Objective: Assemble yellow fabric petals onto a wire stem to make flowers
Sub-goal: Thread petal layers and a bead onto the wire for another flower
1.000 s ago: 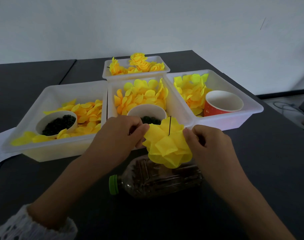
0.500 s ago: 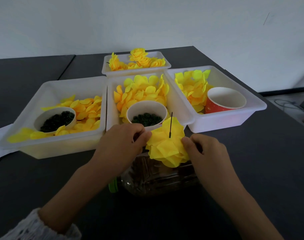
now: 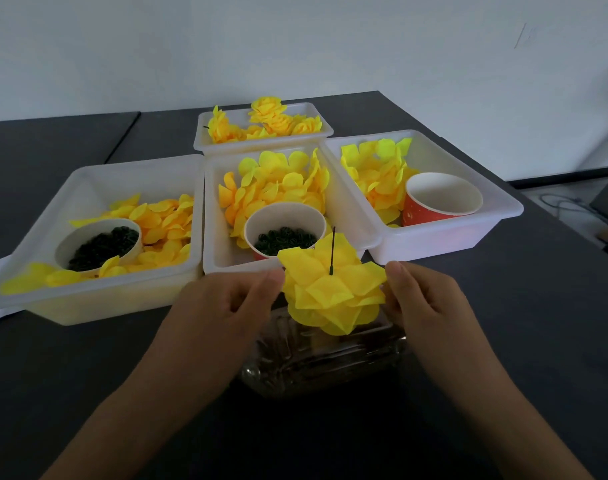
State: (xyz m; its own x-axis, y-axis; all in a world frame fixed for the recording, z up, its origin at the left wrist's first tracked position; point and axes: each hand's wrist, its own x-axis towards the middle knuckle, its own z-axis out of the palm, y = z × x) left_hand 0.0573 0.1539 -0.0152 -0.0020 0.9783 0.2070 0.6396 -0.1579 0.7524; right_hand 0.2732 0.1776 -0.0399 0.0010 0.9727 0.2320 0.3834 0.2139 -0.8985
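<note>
A yellow fabric flower (image 3: 332,294) of layered petals sits on a thin dark wire stem (image 3: 332,249) that pokes up through its middle. My left hand (image 3: 223,310) pinches the flower's left petal edge with curled fingers. On the other side, my right hand (image 3: 424,303) pinches its right petal edge. The flower hangs just above a clear plastic bottle (image 3: 316,358) lying on its side on the dark table. The stem's lower part is hidden by the petals.
Three white trays stand behind the flower: the left tray (image 3: 88,299), the middle tray (image 3: 212,237) and the right tray (image 3: 469,233), all with loose yellow petals. Two cups hold dark green rings (image 3: 101,247); the red cup (image 3: 441,199) looks empty. A far tray (image 3: 261,142) holds finished flowers.
Both hands stay on the flower, and they have spread slightly apart, pulling the outer petals wider. The camera view has shifted a little.
</note>
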